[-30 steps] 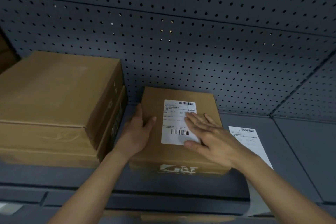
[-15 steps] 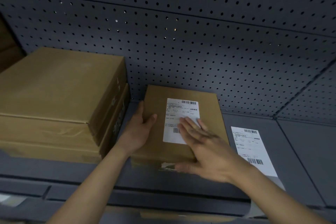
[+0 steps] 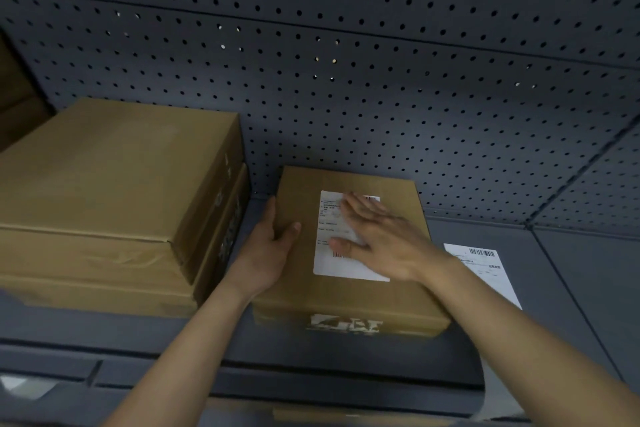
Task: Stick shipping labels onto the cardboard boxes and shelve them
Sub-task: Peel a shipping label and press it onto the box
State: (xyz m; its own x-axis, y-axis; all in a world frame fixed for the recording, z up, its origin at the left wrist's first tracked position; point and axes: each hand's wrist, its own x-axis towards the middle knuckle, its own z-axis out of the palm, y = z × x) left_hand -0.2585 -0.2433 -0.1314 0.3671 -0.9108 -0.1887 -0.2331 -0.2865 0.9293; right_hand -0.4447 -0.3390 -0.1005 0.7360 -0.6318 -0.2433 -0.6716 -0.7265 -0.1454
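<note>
right hand flat on label, left hand gripping box

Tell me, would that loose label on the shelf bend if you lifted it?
Probably floppy: the loose label is a thin sheet lying flat on the shelf, and its near end seems to droop over the edge. It likely weighs almost nothing, so a push might slide it.
</note>
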